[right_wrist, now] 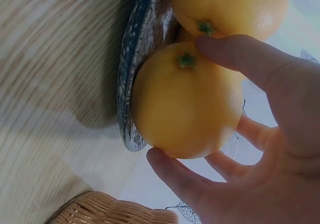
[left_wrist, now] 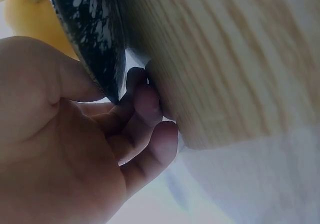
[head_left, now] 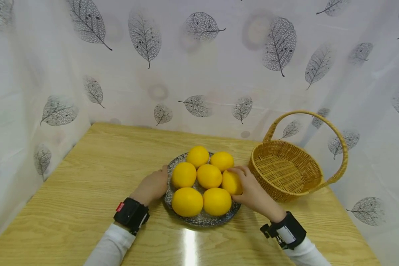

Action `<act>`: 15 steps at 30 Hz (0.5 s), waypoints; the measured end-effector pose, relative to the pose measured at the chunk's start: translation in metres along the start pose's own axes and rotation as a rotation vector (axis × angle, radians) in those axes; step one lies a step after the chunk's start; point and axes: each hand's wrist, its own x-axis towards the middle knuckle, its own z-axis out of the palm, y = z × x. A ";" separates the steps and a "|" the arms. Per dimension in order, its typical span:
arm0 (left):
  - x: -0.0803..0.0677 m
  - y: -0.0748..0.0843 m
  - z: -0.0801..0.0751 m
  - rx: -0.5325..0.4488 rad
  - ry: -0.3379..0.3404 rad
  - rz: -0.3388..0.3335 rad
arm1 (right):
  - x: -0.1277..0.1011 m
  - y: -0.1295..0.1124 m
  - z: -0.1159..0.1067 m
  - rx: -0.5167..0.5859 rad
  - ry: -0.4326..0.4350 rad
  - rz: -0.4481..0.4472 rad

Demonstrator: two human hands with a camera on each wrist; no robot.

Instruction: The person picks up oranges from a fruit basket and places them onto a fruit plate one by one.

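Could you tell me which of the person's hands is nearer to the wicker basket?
Right. The right hand grips an orange just beside the wicker basket; the left hand holds the plate rim, farther away.

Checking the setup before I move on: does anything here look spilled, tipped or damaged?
Nothing stands out. Seven oranges sit on the plate, none on the table. The left hand pinches the plate's rim; the right hand grips one orange at its right edge. The basket stands upright, with nothing in it.

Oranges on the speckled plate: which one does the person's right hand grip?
The orange at the plate's right edge, nearest the basket; the right hand's fingers curl around it, the others lie untouched.
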 end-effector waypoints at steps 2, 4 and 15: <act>0.002 -0.001 0.001 0.005 -0.001 -0.007 | -0.002 -0.001 0.000 0.004 0.001 0.003; 0.003 -0.003 0.003 0.012 0.004 -0.014 | -0.005 -0.001 -0.001 0.002 -0.003 0.012; -0.002 -0.013 -0.013 0.187 0.353 -0.008 | 0.006 -0.011 -0.006 -0.050 0.100 0.128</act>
